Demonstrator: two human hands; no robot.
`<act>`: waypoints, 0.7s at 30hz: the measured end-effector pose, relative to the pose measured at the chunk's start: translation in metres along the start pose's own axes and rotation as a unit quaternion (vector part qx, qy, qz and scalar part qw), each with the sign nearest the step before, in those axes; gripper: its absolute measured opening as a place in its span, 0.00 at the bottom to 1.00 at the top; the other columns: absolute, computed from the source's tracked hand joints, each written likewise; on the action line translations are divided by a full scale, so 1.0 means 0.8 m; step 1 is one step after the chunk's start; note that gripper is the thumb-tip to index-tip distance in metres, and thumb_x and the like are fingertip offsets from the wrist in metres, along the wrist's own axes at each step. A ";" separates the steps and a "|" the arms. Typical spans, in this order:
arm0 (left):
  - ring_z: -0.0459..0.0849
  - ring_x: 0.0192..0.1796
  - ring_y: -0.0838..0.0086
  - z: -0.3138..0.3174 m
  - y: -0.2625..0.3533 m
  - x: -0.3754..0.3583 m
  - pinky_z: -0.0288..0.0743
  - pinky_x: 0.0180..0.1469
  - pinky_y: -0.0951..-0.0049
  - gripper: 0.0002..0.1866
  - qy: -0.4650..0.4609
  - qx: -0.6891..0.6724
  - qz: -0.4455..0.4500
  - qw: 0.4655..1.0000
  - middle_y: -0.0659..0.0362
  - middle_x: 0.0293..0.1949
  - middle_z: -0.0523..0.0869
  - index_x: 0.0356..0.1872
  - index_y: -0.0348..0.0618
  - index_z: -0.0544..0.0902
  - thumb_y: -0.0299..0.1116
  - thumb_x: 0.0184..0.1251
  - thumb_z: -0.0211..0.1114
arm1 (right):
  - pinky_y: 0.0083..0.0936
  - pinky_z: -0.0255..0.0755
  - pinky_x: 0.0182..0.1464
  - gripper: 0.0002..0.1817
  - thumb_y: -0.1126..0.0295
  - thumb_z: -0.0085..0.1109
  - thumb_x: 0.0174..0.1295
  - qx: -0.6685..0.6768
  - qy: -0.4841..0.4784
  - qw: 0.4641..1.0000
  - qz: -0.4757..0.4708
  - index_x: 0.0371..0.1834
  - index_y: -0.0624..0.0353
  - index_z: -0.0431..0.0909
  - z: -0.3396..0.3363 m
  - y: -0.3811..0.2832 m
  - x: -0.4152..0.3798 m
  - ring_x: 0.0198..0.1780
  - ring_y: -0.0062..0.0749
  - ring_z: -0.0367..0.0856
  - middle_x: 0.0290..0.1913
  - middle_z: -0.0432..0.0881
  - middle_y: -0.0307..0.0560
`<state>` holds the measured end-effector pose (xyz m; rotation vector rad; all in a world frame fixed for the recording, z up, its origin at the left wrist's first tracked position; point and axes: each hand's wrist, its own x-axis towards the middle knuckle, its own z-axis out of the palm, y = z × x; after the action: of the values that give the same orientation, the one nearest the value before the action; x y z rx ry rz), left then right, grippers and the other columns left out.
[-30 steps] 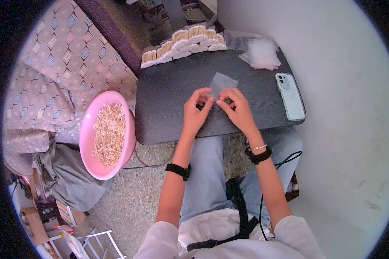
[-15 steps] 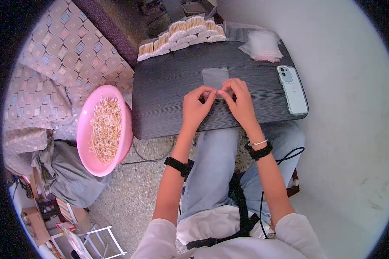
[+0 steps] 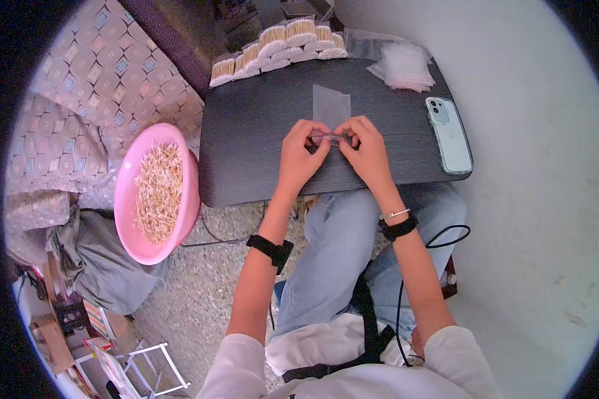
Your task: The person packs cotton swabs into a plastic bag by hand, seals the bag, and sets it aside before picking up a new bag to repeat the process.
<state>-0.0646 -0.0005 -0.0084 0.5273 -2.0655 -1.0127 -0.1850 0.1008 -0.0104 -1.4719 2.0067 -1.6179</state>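
Note:
Both my hands meet over the middle of a dark wood-grain table [image 3: 259,159], near its front edge. Between them is a clear plastic bag [image 3: 331,103], its body spreading away from me over the tabletop. My left hand [image 3: 302,147] pinches the near edge of the bag from the left with thumb and fingers. Opposite it, my right hand [image 3: 364,145] pinches the same edge, fingertips close to those of the left. A narrow strip of the bag's edge shows between the two pinches.
Bundles of cotton swabs [image 3: 273,50] are stacked along the far edge. A pile of clear bags [image 3: 406,66] lies at the far right, with a phone [image 3: 448,136] nearer me. Left of the table stands a pink basin [image 3: 128,193] full of loose cotton swabs [image 3: 160,189].
The bag's near edge now shows as a strip between my fingertips, and its body stands out further beyond my hands. My hands stay in nearly the same place; the view has shifted slightly.

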 end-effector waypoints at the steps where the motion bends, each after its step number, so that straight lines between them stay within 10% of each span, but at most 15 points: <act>1: 0.78 0.31 0.75 0.000 0.000 -0.001 0.72 0.34 0.77 0.10 0.005 -0.003 -0.004 1.000 0.58 0.33 0.78 0.38 0.39 0.79 0.22 0.53 0.63 | 0.28 0.68 0.36 0.10 0.78 0.62 0.48 0.002 -0.006 1.000 0.005 0.35 0.58 0.77 -0.001 0.000 0.001 0.32 0.34 0.70 0.37 0.74 0.44; 21: 0.72 0.26 0.80 -0.002 -0.005 -0.001 0.69 0.30 0.79 0.09 0.031 0.000 -0.039 0.999 0.61 0.29 0.74 0.38 0.39 0.79 0.21 0.54 0.62 | 0.28 0.68 0.35 0.07 0.75 0.62 0.50 -0.017 -0.031 0.999 0.001 0.33 0.58 0.77 -0.003 -0.006 0.007 0.31 0.34 0.71 0.30 0.75 0.43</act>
<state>-0.0624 -0.0032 -0.0116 0.6366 -2.0042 -1.0283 -0.1862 0.0987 -0.0032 -1.5118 2.0120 -1.5258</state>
